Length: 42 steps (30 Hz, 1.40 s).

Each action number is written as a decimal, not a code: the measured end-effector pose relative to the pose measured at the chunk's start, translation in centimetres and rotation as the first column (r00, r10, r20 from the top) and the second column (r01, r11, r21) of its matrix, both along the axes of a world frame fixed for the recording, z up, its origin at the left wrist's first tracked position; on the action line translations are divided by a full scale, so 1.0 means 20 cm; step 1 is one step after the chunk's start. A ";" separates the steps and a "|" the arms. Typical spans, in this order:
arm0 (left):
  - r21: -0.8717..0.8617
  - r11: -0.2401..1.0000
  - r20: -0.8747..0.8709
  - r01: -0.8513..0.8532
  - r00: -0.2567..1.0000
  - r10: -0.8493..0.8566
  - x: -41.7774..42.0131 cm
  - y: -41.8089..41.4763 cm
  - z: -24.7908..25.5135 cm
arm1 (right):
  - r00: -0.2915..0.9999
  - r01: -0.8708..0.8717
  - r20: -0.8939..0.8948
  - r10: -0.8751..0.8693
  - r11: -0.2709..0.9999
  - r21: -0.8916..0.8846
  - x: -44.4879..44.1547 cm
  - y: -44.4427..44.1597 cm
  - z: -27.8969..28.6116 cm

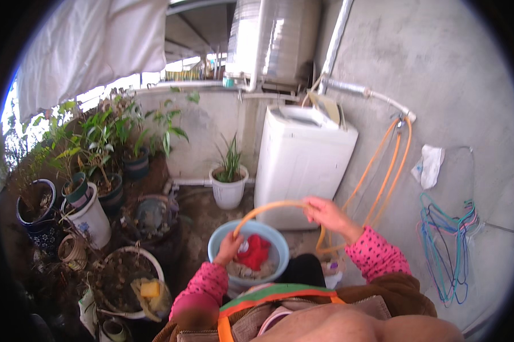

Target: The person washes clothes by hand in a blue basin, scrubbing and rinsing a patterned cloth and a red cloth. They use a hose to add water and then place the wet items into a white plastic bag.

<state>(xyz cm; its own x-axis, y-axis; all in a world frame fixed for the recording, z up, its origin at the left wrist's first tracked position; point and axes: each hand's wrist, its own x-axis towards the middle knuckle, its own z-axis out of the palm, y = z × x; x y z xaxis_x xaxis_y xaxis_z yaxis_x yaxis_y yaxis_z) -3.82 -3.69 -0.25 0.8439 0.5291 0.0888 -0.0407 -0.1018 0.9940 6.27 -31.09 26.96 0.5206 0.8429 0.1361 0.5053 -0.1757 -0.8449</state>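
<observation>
An orange hose arches between my two hands above a light blue plastic basin. My left hand grips it at the basin's left rim, close to where the hose's visible length stops. Farther right, my right hand holds the same hose in front of the washing machine. Inside the basin lie a red cloth and a greyish-beige cloth. A small pale spot shows on the red cloth, too blurred to identify. Pink dotted sleeves cover both my forearms.
A white top-loading washing machine, lid raised, stands beyond the basin. Hose loops hang from a wall tap. Clothes hangers hang on the right wall. A white potted plant stands ahead; a soil-filled tub and several pots are left.
</observation>
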 end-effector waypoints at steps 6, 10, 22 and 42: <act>-0.050 0.986 0.206 -0.161 0.964 0.168 -0.02 0.06 0.10 | 0.998 -0.047 0.031 0.047 0.999 0.001 -0.06 0.03 0.00; -0.168 0.976 0.232 -0.137 0.957 0.174 -0.08 0.09 0.15 | 0.986 -0.051 0.151 0.077 0.984 -0.171 0.04 -0.06 -0.14; -0.027 0.996 0.058 -0.082 0.995 0.084 0.01 0.14 0.13 | 0.920 0.073 -0.390 0.031 0.966 0.249 0.42 -0.06 -0.28; 0.149 0.987 -0.254 -0.067 0.962 0.104 0.00 0.08 -0.24 | 0.809 0.441 -0.193 -0.555 0.356 0.824 1.50 -0.90 1.33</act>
